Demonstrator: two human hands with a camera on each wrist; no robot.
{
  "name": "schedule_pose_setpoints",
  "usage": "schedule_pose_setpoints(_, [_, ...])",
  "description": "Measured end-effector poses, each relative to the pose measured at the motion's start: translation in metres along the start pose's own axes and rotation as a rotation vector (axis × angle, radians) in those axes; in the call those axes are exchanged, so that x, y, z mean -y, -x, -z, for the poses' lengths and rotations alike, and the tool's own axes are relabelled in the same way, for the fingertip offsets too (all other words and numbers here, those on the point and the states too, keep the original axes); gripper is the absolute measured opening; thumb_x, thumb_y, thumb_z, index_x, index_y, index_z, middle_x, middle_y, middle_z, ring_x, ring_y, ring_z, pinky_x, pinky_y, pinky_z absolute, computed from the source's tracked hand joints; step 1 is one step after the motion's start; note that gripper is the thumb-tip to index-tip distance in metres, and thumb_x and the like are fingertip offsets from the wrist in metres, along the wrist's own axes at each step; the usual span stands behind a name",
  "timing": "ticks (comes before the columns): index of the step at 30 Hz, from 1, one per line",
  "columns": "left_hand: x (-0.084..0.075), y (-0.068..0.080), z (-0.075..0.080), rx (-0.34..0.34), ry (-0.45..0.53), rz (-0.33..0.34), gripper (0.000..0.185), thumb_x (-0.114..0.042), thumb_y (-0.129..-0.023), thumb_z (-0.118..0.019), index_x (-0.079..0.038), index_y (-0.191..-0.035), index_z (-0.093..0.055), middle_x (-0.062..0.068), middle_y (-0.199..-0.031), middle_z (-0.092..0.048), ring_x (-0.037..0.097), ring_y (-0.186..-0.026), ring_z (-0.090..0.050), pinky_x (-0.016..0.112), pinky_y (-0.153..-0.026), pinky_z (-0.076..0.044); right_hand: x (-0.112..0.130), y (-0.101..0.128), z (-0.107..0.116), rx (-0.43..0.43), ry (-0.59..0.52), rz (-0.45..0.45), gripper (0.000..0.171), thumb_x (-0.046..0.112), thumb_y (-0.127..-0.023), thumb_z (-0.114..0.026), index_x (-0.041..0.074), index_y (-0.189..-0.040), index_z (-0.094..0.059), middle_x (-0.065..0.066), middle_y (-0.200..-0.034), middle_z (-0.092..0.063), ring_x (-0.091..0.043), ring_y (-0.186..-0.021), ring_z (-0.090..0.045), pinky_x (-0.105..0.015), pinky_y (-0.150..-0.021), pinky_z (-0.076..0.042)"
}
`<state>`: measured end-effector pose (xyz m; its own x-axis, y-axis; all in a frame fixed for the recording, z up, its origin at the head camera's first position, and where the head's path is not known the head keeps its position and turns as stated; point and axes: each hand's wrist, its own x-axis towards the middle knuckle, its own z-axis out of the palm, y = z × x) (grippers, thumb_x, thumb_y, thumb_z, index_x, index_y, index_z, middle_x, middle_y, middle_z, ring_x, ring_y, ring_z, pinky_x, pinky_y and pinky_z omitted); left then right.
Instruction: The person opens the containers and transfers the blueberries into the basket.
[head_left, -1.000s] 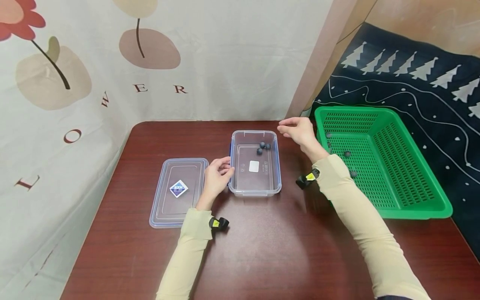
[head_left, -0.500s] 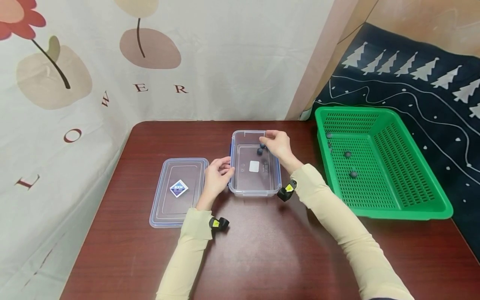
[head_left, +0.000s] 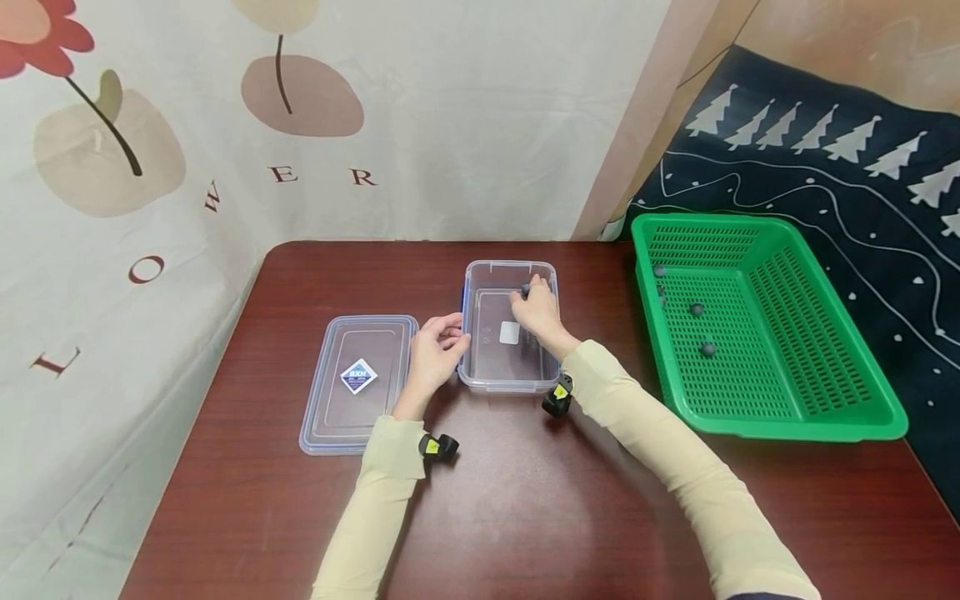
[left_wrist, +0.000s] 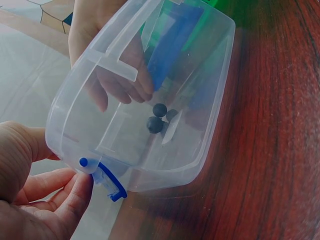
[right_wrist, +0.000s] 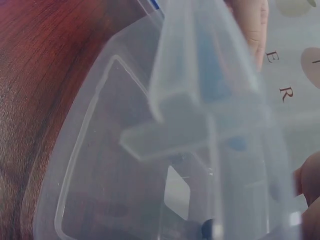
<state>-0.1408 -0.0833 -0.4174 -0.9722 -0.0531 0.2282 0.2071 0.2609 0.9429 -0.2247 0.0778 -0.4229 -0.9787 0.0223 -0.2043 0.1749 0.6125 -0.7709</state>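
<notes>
A clear plastic food container (head_left: 487, 358) with blue clips stands uncovered on the table. My left hand (head_left: 435, 354) touches its left side from outside; the left wrist view shows thumb and fingertips right at a blue clip (left_wrist: 117, 187). Over the container's far right part, my right hand (head_left: 536, 308) reaches down inside, fingers lowered towards the floor. Small dark round balls, like blueberries (left_wrist: 155, 125), lie together there; one blueberry (head_left: 526, 289) shows beside the fingers in the head view. I cannot tell whether the right fingertips hold one, since the hand covers them.
A clear lid (head_left: 330, 417) with a blue-and-white diamond label lies left of the container. On the right, a green slotted basket (head_left: 795, 425) holds several more dark balls (head_left: 708, 349). A patterned curtain (head_left: 465, 125) hangs behind the table's far edge.
My right hand has moved left from beside the basket, over the container's right rim and down into it. My left hand has stayed at the container's left side.
</notes>
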Motion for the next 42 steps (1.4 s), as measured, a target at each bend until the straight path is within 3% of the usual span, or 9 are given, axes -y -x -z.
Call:
schedule_pose_setpoints(13, [0.000, -0.001, -0.001, 0.011, 0.013, -0.007, 0.031, 0.019, -0.077, -0.060, 0.025, -0.107, -0.055, 0.037, -0.099, -0.055, 0.047, -0.088, -0.058, 0.047, -0.084, -0.055, -0.001, -0.005, -0.008, 0.013, -0.038, -0.066, 0.071, 0.020, -0.093, -0.050, -0.012, -0.144, -0.013, -0.026, -0.152, -0.013, -0.033, -0.141, -0.011, -0.034, -0.120, -0.011])
schedule_pose_setpoints(19, [0.001, -0.001, -0.001, 0.011, 0.023, -0.001, 0.031, 0.019, -0.077, -0.059, 0.025, -0.107, -0.055, 0.037, -0.100, -0.054, 0.047, -0.089, -0.058, 0.046, -0.085, -0.055, -0.004, -0.009, -0.012, 0.061, -0.068, -0.033, 0.052, 0.013, -0.092, -0.044, -0.006, -0.140, -0.035, -0.018, -0.145, -0.037, -0.025, -0.128, -0.038, -0.031, -0.108, -0.037])
schedule_pose_setpoints(24, [0.001, -0.001, -0.001, 0.008, 0.022, -0.005, 0.031, 0.019, -0.077, -0.059, 0.025, -0.107, -0.055, 0.038, -0.100, -0.055, 0.047, -0.088, -0.058, 0.047, -0.085, -0.055, -0.049, -0.064, -0.052, 0.120, -0.138, 0.015, 0.055, 0.009, -0.086, -0.036, -0.002, -0.140, -0.039, -0.012, -0.146, -0.038, -0.018, -0.131, -0.035, -0.024, -0.108, -0.035])
schedule_pose_setpoints(26, [0.001, 0.000, -0.001, 0.009, 0.025, -0.005, 0.031, 0.019, -0.077, -0.059, 0.025, -0.107, -0.054, 0.038, -0.100, -0.054, 0.048, -0.088, -0.058, 0.047, -0.084, -0.055, -0.053, -0.076, -0.061, 0.172, -0.196, -0.014, 0.058, 0.004, -0.085, -0.034, -0.005, -0.142, -0.030, -0.014, -0.149, -0.029, -0.022, -0.137, -0.023, -0.029, -0.115, -0.025])
schedule_pose_setpoints(29, [0.001, 0.000, -0.001, 0.008, 0.026, -0.003, 0.031, 0.019, -0.077, -0.059, 0.025, -0.107, -0.054, 0.038, -0.100, -0.054, 0.048, -0.088, -0.058, 0.047, -0.084, -0.055, -0.057, -0.085, -0.067, 0.242, -0.332, -0.004, 0.060, -0.004, -0.082, -0.037, -0.004, -0.142, -0.033, -0.011, -0.148, -0.033, -0.018, -0.135, -0.029, -0.028, -0.112, -0.032])
schedule_pose_setpoints(32, [0.001, 0.000, -0.001, 0.008, 0.018, -0.003, 0.031, 0.019, -0.077, -0.059, 0.025, -0.107, -0.055, 0.038, -0.099, -0.054, 0.047, -0.088, -0.058, 0.047, -0.084, -0.055, -0.061, -0.093, -0.068, 0.239, -0.425, 0.003, 0.064, -0.008, -0.075, -0.040, -0.003, -0.139, -0.040, -0.008, -0.144, -0.040, -0.011, -0.118, -0.044, -0.020, -0.091, -0.048])
schedule_pose_setpoints(36, [0.000, 0.000, -0.001, 0.007, 0.009, 0.000, 0.031, 0.018, -0.077, -0.060, 0.025, -0.107, -0.055, 0.037, -0.099, -0.055, 0.047, -0.089, -0.059, 0.047, -0.084, -0.056, -0.033, -0.067, -0.043, 0.121, -0.378, -0.029, 0.053, -0.005, -0.079, -0.043, 0.001, -0.130, -0.053, -0.007, -0.132, -0.054, -0.015, -0.100, -0.051, -0.023, -0.076, -0.051])
schedule_pose_setpoints(39, [-0.001, 0.001, -0.001, 0.006, 0.003, 0.000, 0.031, 0.018, -0.077, -0.060, 0.025, -0.107, -0.055, 0.037, -0.100, -0.055, 0.047, -0.089, -0.058, 0.047, -0.085, -0.055, -0.001, -0.039, -0.018, 0.082, -0.284, -0.098, 0.039, 0.000, -0.089, -0.046, 0.002, -0.126, -0.057, -0.012, -0.126, -0.058, -0.020, -0.104, -0.053, -0.027, -0.086, -0.050])
schedule_pose_setpoints(42, [-0.001, 0.001, 0.000, 0.004, 0.001, -0.002, 0.031, 0.019, -0.077, -0.059, 0.025, -0.107, -0.054, 0.037, -0.100, -0.055, 0.047, -0.089, -0.058, 0.047, -0.085, -0.055, 0.012, -0.032, -0.006, 0.067, -0.236, -0.111, 0.032, 0.003, -0.090, -0.052, -0.001, -0.121, -0.060, -0.016, -0.120, -0.060, -0.021, -0.101, -0.055, -0.025, -0.080, -0.051])
